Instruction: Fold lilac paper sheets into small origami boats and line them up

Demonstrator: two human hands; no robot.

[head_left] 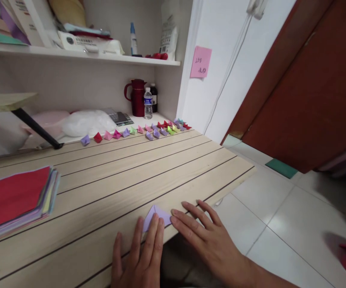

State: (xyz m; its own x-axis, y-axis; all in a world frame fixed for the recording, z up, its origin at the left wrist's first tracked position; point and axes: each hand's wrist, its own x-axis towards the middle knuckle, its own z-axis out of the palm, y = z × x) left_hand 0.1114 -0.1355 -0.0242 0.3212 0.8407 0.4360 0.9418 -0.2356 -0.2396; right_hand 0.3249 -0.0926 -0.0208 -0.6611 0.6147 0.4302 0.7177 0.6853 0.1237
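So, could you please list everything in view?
table: one, pale, foreground
folded paper: one, lilac, near table edge
small folded papers: many, mixed, table's far side
paper stack: one, red on top, table's left
jug: one, dark red, behind table
bottles: two, clear and dark, beside jug
bundles: two, white and pink, left
shelf items: several, mixed, upper left
note: one, pink, wall
door: one, reddish, right
floor tiles: several, white, right
unclear objects: two, green and red, right
left hand: one, on folded paper
right hand: one, at paper's right corner

A red jug [138, 98] stands beside a clear bottle [148, 107] (the shorter one); a pink note [201, 62] sticks to the wall [221, 38].
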